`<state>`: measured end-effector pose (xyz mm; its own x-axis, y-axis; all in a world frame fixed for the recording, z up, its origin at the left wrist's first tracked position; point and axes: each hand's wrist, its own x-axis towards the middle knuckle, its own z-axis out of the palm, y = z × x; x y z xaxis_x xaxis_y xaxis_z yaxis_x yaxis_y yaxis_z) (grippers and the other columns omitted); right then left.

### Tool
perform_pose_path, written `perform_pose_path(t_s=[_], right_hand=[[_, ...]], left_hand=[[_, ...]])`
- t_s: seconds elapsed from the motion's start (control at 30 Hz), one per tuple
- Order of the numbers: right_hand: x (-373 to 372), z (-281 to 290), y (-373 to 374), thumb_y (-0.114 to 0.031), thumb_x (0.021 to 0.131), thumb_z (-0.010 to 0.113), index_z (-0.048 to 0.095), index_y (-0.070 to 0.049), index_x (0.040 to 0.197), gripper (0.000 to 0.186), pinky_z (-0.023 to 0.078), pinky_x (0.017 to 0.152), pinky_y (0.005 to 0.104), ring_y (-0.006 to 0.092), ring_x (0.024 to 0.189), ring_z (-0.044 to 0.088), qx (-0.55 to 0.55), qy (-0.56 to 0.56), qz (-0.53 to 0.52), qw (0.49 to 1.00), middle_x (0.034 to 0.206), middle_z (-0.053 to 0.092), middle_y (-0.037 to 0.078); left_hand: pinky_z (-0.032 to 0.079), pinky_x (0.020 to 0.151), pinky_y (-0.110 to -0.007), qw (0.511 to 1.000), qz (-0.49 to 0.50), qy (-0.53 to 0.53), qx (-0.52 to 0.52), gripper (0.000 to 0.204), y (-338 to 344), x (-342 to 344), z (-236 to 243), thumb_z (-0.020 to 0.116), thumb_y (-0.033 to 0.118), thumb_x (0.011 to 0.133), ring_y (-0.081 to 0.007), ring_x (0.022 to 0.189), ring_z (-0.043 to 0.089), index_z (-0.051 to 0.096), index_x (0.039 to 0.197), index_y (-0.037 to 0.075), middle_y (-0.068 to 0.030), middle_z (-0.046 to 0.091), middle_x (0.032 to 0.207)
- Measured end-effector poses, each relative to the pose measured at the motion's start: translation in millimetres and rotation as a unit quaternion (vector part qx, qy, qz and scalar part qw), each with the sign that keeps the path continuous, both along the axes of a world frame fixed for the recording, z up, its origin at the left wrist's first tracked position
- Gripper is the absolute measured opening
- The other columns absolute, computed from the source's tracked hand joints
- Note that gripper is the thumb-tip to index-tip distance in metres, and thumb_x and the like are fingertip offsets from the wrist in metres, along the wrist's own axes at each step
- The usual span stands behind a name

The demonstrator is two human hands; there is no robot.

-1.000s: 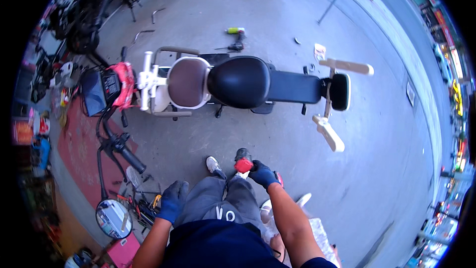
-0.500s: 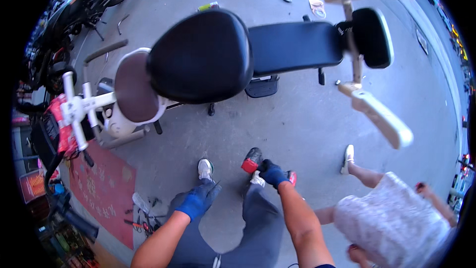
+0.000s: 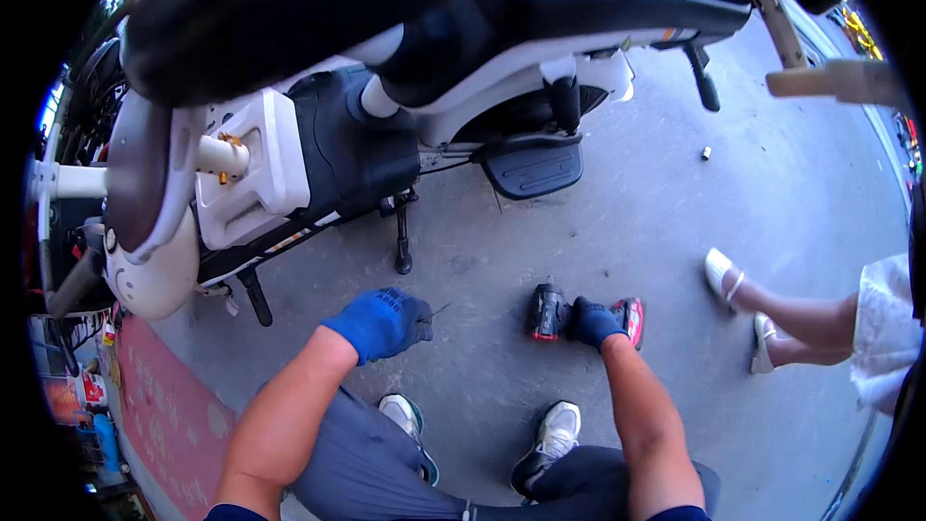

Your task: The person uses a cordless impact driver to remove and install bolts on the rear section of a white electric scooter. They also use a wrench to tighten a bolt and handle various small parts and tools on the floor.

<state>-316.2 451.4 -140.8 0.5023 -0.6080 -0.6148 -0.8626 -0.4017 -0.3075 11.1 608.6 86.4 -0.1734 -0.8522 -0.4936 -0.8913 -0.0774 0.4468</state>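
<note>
In a blue and black work glove, my right hand is closed around the grip of a black and red cordless power tool, like a drill or driver. Its red-edged battery end shows on the far side of the fist. My left hand, gloved the same way, is closed in front of the scooter. A thin dark tip sticks out from its fingers, too small to name. Ahead of both hands stands a white and black electric scooter with a kickstand and a black footrest.
To the right, a person in white shoes and a pale patterned garment stands close by. A red mat lies at the left. A small pale object is on the floor beyond. My own shoes are below my hands.
My view has dropped and come closer to the scooter. My hands have moved farther apart, the right one carrying the power tool rightward. The person at the right is now farther toward the edge.
</note>
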Motion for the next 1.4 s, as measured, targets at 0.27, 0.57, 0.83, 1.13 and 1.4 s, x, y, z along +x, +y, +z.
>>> perform_pose_path(t_s=[0.27,0.57,0.83,1.13,1.4], right_hand=[[40.8,30.9,24.6,-0.023,0.079,0.053,0.059,-0.005,0.107,0.034,0.045,0.090,0.0397,0.0340,0.104,0.057,-0.011,0.065,0.037,0.997,0.110,0.060,0.020],[209.3,12.6,58.9,-0.029,0.079,0.053,0.057,-0.002,0.110,0.042,0.043,0.092,0.0419,0.0376,0.105,0.055,0.055,-0.267,-0.020,0.962,0.111,0.058,0.023],[244.8,-6.4,143.2,-0.022,0.076,0.057,0.056,-0.002,0.114,0.043,0.046,0.087,0.0386,0.0335,0.100,0.058,0.192,-0.362,0.069,0.909,0.107,0.061,0.021],[250.8,80.3,145.4,-0.025,0.090,0.054,0.052,-0.003,0.115,0.033,0.053,0.072,0.0352,0.0215,0.082,0.062,0.681,-0.433,-0.105,0.581,0.097,0.062,0.013],[275.1,-18.6,119.8,-0.029,0.090,0.049,0.058,-0.006,0.090,0.024,0.043,0.045,0.0327,0.0163,0.049,0.048,0.422,-0.416,-0.443,0.673,0.067,0.052,0.005]], left_hand=[[0.048,0.065,-0.034,0.996,0.006,0.037,0.085,0.031,-2.2,-3.7,11.7,0.048,0.032,0.091,-0.0205,0.066,0.060,0.059,0.098,0.004,-0.0120,0.064,0.078],[0.048,0.074,-0.040,0.999,-0.030,0.006,0.020,0.030,27.0,2.7,45.4,0.049,0.029,0.088,-0.0343,0.080,0.061,0.060,0.102,0.005,-0.0193,0.063,0.089],[0.048,0.071,-0.040,0.994,0.027,0.050,0.090,0.028,48.4,24.6,41.1,0.054,0.029,0.086,-0.0359,0.078,0.061,0.064,0.089,0.003,-0.0198,0.063,0.083],[0.046,0.075,-0.043,0.975,0.178,-0.137,-0.005,0.036,36.3,72.0,-14.1,0.056,0.037,0.085,-0.0402,0.084,0.057,0.063,0.083,0.001,-0.0242,0.061,0.087],[0.047,0.076,-0.042,0.976,0.143,-0.149,0.067,0.040,33.9,59.9,-6.1,0.055,0.040,0.085,-0.0383,0.084,0.059,0.065,0.086,0.001,-0.0226,0.062,0.089]])
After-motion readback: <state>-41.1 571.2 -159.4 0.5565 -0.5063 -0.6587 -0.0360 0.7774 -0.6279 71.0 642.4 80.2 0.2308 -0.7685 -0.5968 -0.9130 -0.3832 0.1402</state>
